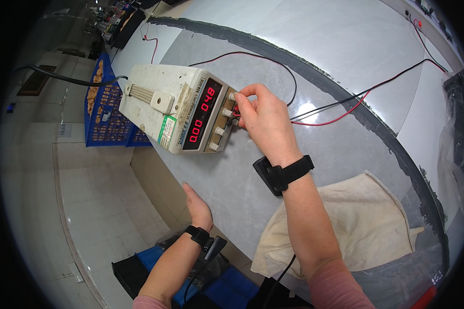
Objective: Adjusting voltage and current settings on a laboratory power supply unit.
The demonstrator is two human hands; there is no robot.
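Observation:
A white bench power supply (167, 80) with a red digital display (201, 114) stands on the grey table, its control panel facing right. My right hand (267, 116) is at the panel's far end, thumb and forefinger closed around the knob there. Several other pale knobs (219, 131) run along the panel below it. Red and black leads come out near my right fingers, partly covered by them. At the table's near left edge is my left hand (198, 208), holding nothing visible; its thumb or finger stretches upward and the other fingers are largely hidden. Both wrists wear black straps.
A cream cloth (355, 221) lies on the grey table (232, 190) under my right forearm. Red and black wires (345, 105) cross the table to a strip at the far right. A blue basket (105, 123) of small brownish pieces stands left, beyond the power supply.

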